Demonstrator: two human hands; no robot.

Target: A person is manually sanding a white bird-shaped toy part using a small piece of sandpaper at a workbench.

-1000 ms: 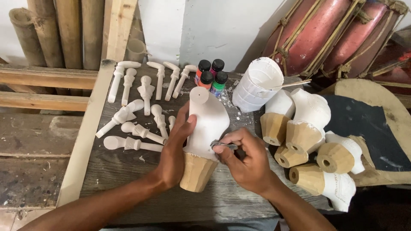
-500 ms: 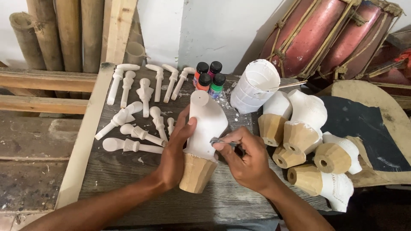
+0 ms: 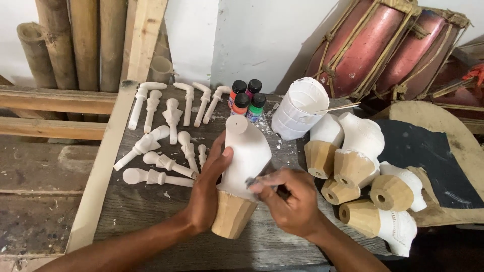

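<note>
light: soft, even daylight, fairly bright
shadows: faint, short ones beside the white carved pieces (image 3: 166, 133) on the surface (image 3: 146, 206)
glare: none
focus: sharp throughout; right hand (image 3: 290, 201) slightly blurred
edges: mild wide-angle bending

White-painted carving (image 3: 248, 151) with bare tan base; red, green paint bottles (image 3: 247, 99).

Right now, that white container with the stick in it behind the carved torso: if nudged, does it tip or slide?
The white container already leans, so it looks apt to tip rather than slide. Its ridged walls suggest thin plastic, probably light. The stick pokes over the rim to the right and would likely swing or fall out. The plank table is rough, giving some grip at the base.
</note>
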